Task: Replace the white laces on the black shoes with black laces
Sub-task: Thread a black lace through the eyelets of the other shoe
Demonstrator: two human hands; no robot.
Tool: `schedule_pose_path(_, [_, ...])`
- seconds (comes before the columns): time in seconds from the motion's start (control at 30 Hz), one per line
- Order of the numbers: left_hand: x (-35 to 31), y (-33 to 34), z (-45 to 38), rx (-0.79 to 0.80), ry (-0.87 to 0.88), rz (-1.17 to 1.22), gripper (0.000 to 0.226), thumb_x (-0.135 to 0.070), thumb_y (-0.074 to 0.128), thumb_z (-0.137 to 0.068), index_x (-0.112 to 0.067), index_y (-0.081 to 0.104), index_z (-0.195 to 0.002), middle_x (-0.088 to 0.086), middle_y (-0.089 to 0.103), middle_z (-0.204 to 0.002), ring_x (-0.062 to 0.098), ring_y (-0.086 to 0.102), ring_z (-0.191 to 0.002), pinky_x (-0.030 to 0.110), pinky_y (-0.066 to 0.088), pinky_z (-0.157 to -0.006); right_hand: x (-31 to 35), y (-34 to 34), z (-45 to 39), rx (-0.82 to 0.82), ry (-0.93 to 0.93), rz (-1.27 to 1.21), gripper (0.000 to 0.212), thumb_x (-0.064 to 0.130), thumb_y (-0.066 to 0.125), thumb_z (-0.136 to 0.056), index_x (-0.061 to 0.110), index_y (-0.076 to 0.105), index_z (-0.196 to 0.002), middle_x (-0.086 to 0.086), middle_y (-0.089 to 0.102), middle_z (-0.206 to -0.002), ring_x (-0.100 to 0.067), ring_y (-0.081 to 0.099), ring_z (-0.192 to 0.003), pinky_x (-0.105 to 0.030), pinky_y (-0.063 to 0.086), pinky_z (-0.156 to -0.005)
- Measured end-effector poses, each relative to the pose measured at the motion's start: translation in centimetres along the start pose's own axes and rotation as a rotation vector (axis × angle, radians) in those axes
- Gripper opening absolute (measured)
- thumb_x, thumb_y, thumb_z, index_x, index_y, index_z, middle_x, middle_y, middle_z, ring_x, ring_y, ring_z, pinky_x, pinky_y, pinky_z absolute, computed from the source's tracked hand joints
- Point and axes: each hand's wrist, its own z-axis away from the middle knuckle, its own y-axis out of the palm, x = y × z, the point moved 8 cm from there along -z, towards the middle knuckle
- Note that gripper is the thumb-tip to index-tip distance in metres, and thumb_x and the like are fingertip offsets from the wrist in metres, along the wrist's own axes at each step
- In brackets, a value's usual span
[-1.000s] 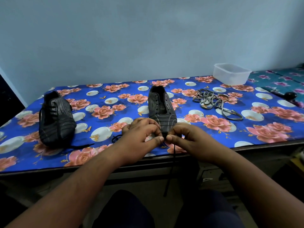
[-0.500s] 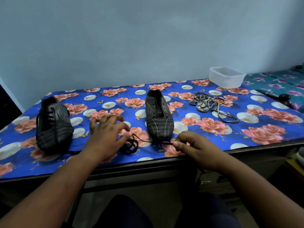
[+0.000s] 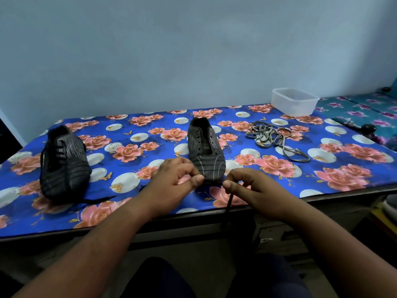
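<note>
The person's left hand (image 3: 176, 179) and right hand (image 3: 251, 190) are meeting just in front of the toe of the unlaced black shoe (image 3: 205, 149), which is lying near the middle of the table (image 3: 343, 190). Both hands are pinching a black lace (image 3: 229, 201) between thumb and curled fingers; one end is hanging down from the right hand past the table edge. The second black shoe (image 3: 63, 162), already carrying black lacing, is sitting well to the left. The removed white laces (image 3: 272, 138) are lying tangled to the right, near a clear plastic container (image 3: 294, 102). No brand or writing is readable on either shoe.
</note>
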Motion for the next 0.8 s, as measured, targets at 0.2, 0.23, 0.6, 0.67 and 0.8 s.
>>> schedule_pose_path(0.2, [5.9,-3.5,0.5,-0.146,-0.218,-0.051,0.039,-0.077,0.045,-0.076,-0.044,0.063,-0.081,-0.022,0.055,-0.102,0.013,0.046,-0.114,0.053,0.037,-0.102,-3.1,-2.1,1.4,-0.046,0.106,0.027,0.031,0.043,0.052,-0.095,0.018,0.066,-0.085,0.014,0.066,-0.085,0.001,0.059,-0.077,-0.011,0.041,-0.069])
schedule_pose_path(0.23, [6.7,-3.9,0.6,-0.151,-0.248,-0.081,0.037,-0.074,0.047,-0.078,-0.041,0.062,-0.076,-0.021,0.055,-0.102,0.014,0.045,-0.116,0.053,0.037,-0.103,-3.7,-2.4,1.5,-0.069,0.122,0.033,0.031,0.044,0.052,-0.094,0.019,0.066,-0.085,0.013,0.067,-0.084,-0.001,0.06,-0.078,-0.012,0.042,-0.069])
schedule_pose_path(0.6, [6.2,-1.7,-1.3,-0.147,-0.317,0.116,0.02,-0.06,0.059,-0.09,-0.041,0.062,-0.091,-0.012,0.066,-0.1,0.016,0.063,-0.096,0.044,0.049,-0.093,-7.2,-4.5,-0.3,-0.572,0.346,-0.451,0.023,0.033,0.073,-0.089,0.01,0.072,-0.089,-0.011,0.071,-0.08,-0.015,0.063,-0.071,-0.041,0.056,-0.071])
schedule_pose_path(0.67, [5.4,-0.2,-2.5,-0.109,-0.326,0.198,0.016,-0.05,0.061,-0.096,-0.035,0.06,-0.099,-0.009,0.068,-0.101,0.017,0.066,-0.088,0.045,0.056,-0.086,-7.2,-2.8,-2.1,-0.516,0.373,-0.477,0.023,0.03,0.073,-0.091,0.01,0.068,-0.081,-0.017,0.064,-0.077,-0.02,0.057,-0.07,-0.045,0.055,-0.073])
schedule_pose_path(0.8, [5.3,1.4,-5.4,-0.11,-0.401,0.398,0.053,-0.05,0.068,-0.092,-0.031,0.042,-0.133,-0.007,0.065,-0.115,0.015,0.066,-0.105,0.048,0.056,-0.093,-7.6,0.1,-5.9,-0.461,0.429,-0.636,0.022,0.022,0.069,-0.096,0.014,0.062,-0.076,-0.005,0.063,-0.075,-0.019,0.058,-0.075,-0.043,0.055,-0.077])
